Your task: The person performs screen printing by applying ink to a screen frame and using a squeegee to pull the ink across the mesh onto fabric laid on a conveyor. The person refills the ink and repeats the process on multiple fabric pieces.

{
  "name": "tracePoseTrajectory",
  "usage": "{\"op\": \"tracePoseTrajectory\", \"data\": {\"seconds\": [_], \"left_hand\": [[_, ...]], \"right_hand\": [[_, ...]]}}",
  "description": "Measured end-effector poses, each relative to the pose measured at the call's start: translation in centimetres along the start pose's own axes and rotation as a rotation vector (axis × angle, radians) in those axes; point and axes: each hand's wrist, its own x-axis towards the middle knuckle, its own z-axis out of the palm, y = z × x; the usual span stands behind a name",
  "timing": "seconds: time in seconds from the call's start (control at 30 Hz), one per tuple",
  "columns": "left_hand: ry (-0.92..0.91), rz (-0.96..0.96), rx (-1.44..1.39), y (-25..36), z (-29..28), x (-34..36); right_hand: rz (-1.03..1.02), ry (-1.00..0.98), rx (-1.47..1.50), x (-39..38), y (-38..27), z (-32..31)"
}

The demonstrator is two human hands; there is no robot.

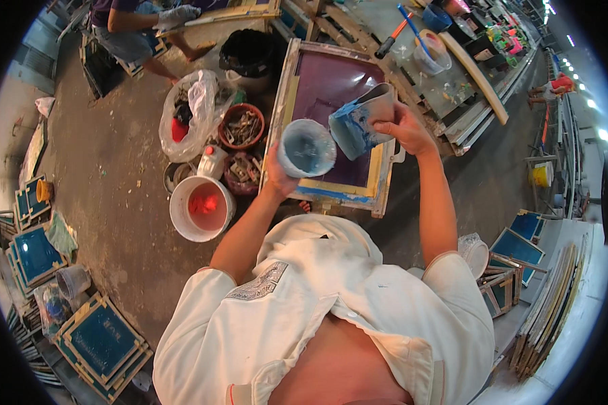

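Observation:
Above the near end of a printing screen, my left hand (pixel 279 177) is wrapped round a translucent plastic tub (pixel 307 150). Its mouth faces up, and bluish-grey residue coats the inside. My right hand (pixel 409 132) grips a curved, blue-smeared plastic piece (pixel 360 125) by its right side. That piece is tilted close to the tub's right rim; whether it is a container or a bent sheet I cannot tell. Beneath both hands lies the screen (pixel 331 81), with dark purple mesh, a wooden frame, and yellow and blue tape along its edges.
Left of the screen stand a white bucket (pixel 182 210) of reddish liquid, a white jug (pixel 212 162), a brown bowl (pixel 241 126) of scraps and a plastic bag (pixel 197 115). A cluttered worktable (pixel 452 81) is at upper right. Another person's gloved hand (pixel 177 17) shows at upper left.

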Motion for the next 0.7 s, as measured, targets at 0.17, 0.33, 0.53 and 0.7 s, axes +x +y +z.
{"op": "tracePoseTrajectory", "data": {"seconds": [0.17,0.33,0.53,0.7], "left_hand": [[-0.123,-0.108,-0.115,-2.2,8.7,0.8],[-0.206,-0.088,-0.177,-1.4,13.6,-0.3],[-0.216,-0.037,-0.261,-1.0,16.2,-2.4],[-0.185,-0.012,-0.266,0.1,17.3,-3.8]], "right_hand": [[-0.384,0.284,-0.11,-4.7,-6.2,2.8],[-0.711,0.304,-0.227,-6.5,-9.5,3.8],[-0.858,0.411,-0.318,-6.8,-8.2,4.3],[-1.027,0.389,-0.401,-6.1,-7.7,5.2]]}}
